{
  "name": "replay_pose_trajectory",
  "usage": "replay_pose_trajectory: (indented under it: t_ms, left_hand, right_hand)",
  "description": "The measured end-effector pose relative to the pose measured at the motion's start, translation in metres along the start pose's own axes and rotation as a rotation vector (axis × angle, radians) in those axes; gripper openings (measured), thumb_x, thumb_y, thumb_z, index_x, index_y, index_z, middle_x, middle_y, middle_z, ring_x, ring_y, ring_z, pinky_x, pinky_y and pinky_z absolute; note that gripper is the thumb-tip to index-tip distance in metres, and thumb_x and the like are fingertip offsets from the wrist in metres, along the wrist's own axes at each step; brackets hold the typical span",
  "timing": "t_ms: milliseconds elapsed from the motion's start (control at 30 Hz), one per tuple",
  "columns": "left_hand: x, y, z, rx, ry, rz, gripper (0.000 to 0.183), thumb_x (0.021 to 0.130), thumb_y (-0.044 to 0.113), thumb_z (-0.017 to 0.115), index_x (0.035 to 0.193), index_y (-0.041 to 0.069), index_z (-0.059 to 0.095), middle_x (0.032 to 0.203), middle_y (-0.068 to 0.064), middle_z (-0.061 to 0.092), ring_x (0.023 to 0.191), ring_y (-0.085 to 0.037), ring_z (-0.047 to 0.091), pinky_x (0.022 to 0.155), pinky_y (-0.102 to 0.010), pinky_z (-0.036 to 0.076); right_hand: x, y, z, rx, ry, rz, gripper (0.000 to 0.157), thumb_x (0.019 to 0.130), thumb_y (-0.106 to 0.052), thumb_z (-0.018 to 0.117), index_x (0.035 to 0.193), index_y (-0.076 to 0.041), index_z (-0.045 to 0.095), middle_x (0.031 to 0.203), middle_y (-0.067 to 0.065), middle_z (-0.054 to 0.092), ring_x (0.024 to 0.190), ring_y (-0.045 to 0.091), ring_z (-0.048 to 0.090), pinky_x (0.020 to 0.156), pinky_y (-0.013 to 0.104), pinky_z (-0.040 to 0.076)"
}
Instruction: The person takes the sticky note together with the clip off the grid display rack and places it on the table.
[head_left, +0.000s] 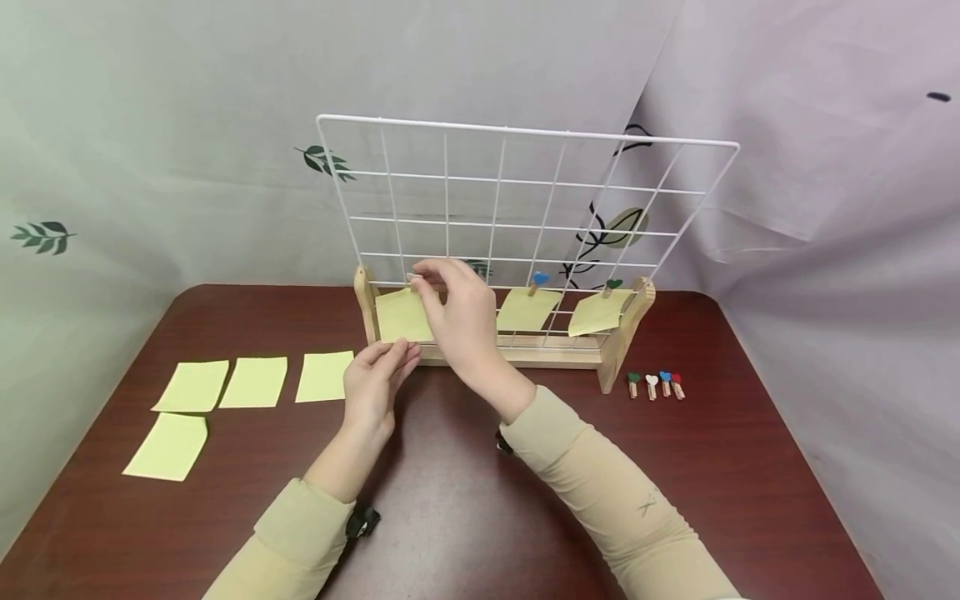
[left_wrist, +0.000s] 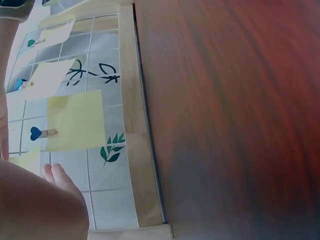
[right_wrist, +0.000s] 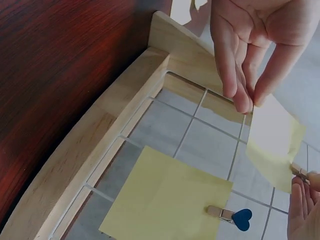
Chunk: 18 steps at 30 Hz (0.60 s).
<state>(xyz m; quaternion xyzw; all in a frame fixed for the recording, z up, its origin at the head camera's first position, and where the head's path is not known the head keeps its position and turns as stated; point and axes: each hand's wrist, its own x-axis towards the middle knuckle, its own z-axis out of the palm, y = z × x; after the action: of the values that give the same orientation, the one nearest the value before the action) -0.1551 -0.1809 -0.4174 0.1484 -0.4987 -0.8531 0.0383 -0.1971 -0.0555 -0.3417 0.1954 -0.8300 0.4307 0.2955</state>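
Observation:
My left hand (head_left: 377, 383) pinches the lower edge of a yellow paper note (head_left: 399, 315) at the left end of a white wire grid (head_left: 504, 179). At the note's upper edge my right hand (head_left: 467, 312) pinches a small wooden clothespin (right_wrist: 299, 171), whose jaws lie on the paper. Farther right, two notes (head_left: 528, 310) (head_left: 596, 314) hang from the grid by heart clothespins, one blue (head_left: 540, 278), one green (head_left: 613, 284). Another clipped note (left_wrist: 75, 120), with a dark blue heart clothespin (left_wrist: 42, 133), shows in the wrist views; my right hand hides it in the head view.
Several loose yellow notes (head_left: 253, 382) lie on the left of the dark red table (head_left: 450, 500). Right of the grid's wooden stand (head_left: 626, 333) lies a short row of heart clothespins: green (head_left: 633, 383), white (head_left: 652, 386), blue (head_left: 665, 382) and red (head_left: 677, 385). A pale curtain (head_left: 187, 150) hangs behind.

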Motion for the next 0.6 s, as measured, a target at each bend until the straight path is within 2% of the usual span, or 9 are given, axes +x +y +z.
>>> replay_pose_trajectory:
  t_ms: [200,333,600]
  left_hand:
    - [-0.005,0.002,-0.004,0.014,-0.021,-0.010,0.034,0.104,-0.005,0.060,0.077,0.013,0.066,0.075,0.005,0.079,0.078,-0.006,0.079,0.089,-0.027,0.064]
    - [-0.009,0.003,-0.008,0.027,-0.024,-0.016,0.032,0.104,-0.005,0.061,0.077,0.012,0.066,0.077,0.004,0.079,0.080,-0.007,0.080,0.091,-0.029,0.064]
    - [-0.018,0.008,-0.018,0.030,-0.061,-0.008,0.033,0.104,-0.005,0.061,0.078,0.014,0.070,0.076,0.004,0.080,0.080,-0.008,0.080,0.090,-0.029,0.065]
  right_hand:
    - [0.002,-0.003,-0.002,0.091,-0.023,0.090,0.013,0.099,-0.008,0.075,0.110,0.000,0.077,0.104,0.013,0.080,0.090,0.023,0.081,0.080,0.027,0.064]
    - [0.002,-0.004,-0.004,0.120,-0.029,0.123,0.014,0.099,-0.008,0.076,0.110,0.000,0.078,0.104,0.013,0.081,0.089,0.023,0.080,0.077,0.027,0.063]
    - [0.000,-0.006,-0.010,0.260,-0.011,0.178,0.014,0.098,-0.006,0.076,0.110,0.001,0.078,0.103,0.016,0.080,0.087,0.026,0.080,0.077,0.023,0.060]
